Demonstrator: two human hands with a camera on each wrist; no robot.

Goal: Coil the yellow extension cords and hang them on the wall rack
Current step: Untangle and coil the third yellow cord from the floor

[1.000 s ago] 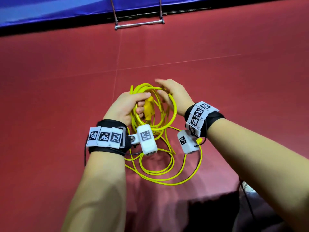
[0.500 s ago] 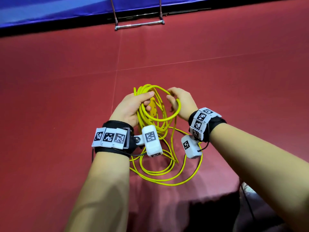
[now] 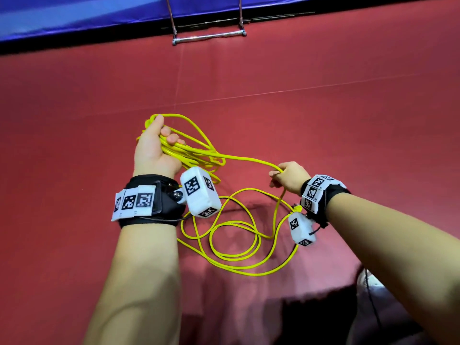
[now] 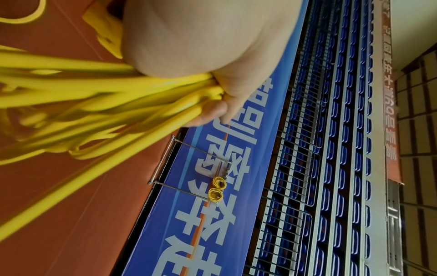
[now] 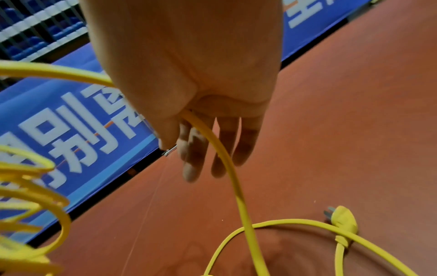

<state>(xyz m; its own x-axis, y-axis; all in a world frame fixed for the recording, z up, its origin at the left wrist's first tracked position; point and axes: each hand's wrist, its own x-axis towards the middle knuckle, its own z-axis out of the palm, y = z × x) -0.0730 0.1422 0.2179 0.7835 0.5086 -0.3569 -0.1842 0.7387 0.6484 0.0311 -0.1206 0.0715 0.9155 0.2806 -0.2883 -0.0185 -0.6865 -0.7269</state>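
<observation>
Yellow cord [image 3: 224,155] partly coiled in left hand's [image 3: 151,148] grip; right hand [image 3: 290,176] loosely feeds slack; floor [image 3: 74,120] loops, hanging remain.

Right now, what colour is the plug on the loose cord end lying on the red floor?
Yellow, like the cord, with grey metal prongs: the moulded plug, clearest in the right wrist view.

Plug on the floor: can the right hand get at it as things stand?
Probably not directly: the right hand already holds a cord strand. The plug lies uncovered on the red floor below it, so nothing blocks the way.
</observation>
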